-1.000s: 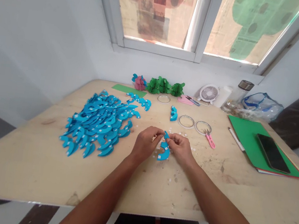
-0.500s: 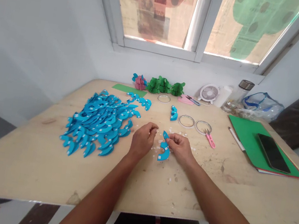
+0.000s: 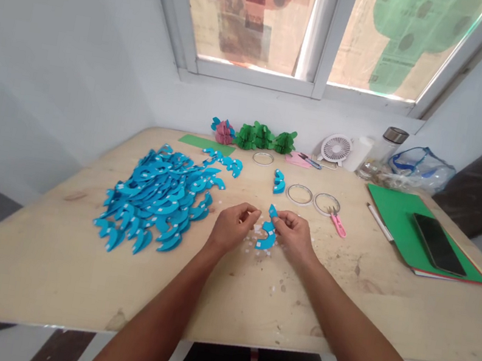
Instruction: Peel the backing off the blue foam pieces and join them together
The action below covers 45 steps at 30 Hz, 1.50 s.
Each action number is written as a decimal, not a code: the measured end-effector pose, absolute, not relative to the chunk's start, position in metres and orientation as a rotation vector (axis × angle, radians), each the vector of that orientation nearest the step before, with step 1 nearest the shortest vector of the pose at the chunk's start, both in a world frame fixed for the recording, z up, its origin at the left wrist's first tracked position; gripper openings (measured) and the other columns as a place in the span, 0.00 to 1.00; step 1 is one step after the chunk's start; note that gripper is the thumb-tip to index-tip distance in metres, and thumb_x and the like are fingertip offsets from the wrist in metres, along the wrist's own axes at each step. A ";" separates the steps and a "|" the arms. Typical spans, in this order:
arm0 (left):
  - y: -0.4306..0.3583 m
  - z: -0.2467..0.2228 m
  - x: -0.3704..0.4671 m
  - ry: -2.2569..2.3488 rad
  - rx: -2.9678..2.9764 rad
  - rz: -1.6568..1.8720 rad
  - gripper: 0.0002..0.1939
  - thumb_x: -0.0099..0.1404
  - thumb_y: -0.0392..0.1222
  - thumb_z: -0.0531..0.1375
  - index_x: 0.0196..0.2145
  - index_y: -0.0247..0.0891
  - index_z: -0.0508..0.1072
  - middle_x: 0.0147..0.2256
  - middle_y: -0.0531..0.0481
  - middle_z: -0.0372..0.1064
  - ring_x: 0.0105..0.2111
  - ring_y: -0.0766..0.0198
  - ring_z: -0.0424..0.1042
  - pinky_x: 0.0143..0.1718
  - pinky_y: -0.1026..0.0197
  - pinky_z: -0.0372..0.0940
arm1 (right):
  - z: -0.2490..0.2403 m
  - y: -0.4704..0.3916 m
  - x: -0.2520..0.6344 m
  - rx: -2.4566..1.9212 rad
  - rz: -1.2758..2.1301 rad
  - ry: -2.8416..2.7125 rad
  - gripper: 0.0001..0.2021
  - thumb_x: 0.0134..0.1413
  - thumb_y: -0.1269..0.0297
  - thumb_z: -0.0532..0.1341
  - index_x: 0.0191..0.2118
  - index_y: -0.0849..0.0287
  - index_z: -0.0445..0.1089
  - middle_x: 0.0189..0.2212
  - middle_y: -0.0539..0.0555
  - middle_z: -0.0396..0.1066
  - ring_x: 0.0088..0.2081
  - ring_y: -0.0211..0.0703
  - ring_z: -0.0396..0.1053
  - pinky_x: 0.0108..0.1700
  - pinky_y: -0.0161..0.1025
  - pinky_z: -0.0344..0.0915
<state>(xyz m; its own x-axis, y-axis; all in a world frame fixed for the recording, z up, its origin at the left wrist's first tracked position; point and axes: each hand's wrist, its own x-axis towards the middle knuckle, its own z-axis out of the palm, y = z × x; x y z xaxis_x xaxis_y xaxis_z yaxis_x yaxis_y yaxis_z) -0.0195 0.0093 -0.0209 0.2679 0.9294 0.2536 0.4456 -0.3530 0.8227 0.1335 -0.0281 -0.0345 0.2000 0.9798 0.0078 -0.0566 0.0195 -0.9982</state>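
fingers of the right hand pinch a blue paper piece by its side, thumb and fingertips firm on it. piece sits above the middle of the tabletop, between the two hands, about midway from near edge to far edge. blue arc with white squares just below it, toward the near edge; cannot tell whether it is part of the same piece or another one. left hand beside them, on the side of the left edge, fingers curled in and tips together, apart from the blue; cannot tell whether anything small is between the tips. white bits scattered on the wood around the arc.

heap of blue pieces toward the left edge, many with white squares, overlapping in loose layers. smaller cluster of blue pieces at the heap's far side. separate blue stack beyond the hands, toward the far edge. two tape rings just right of that stack, side by side; pink snips with points over the right-hand ring.

far edge, left to right: green strip, pink-and-blue ornament, green paper ornaments, white fan, bottle with metal lid, clear bag with blue trim. toward the right edge: green sheets, black phone on top, pen along their left border
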 end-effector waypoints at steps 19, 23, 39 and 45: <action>0.004 -0.015 -0.016 1.033 1.393 0.991 0.10 0.50 0.46 0.60 0.22 0.35 0.73 0.21 0.50 0.72 0.23 0.65 0.69 0.27 0.64 0.63 | -0.031 -0.033 0.132 -1.218 1.141 -1.140 0.11 0.44 0.58 0.60 0.28 0.61 0.71 0.19 0.49 0.66 0.21 0.34 0.61 0.23 0.32 0.55; 0.006 -0.018 -0.016 1.016 1.357 1.012 0.09 0.50 0.45 0.61 0.21 0.35 0.72 0.20 0.51 0.71 0.22 0.67 0.68 0.26 0.64 0.63 | -0.032 -0.033 0.131 -1.183 1.170 -1.147 0.09 0.43 0.60 0.61 0.28 0.62 0.71 0.21 0.49 0.68 0.22 0.34 0.62 0.25 0.32 0.56; 0.004 -0.018 -0.012 0.977 1.252 1.086 0.10 0.49 0.44 0.62 0.21 0.34 0.71 0.19 0.53 0.69 0.22 0.68 0.67 0.27 0.64 0.62 | -0.032 -0.034 0.130 -1.175 1.220 -1.177 0.09 0.44 0.61 0.61 0.28 0.62 0.70 0.22 0.49 0.68 0.22 0.33 0.61 0.26 0.32 0.55; 0.002 -0.019 -0.010 1.096 1.410 1.213 0.12 0.51 0.47 0.61 0.29 0.35 0.73 0.26 0.50 0.72 0.27 0.65 0.70 0.29 0.63 0.63 | -0.037 -0.032 0.131 -1.243 1.161 -1.121 0.10 0.42 0.59 0.62 0.28 0.61 0.70 0.18 0.47 0.65 0.19 0.33 0.58 0.22 0.32 0.52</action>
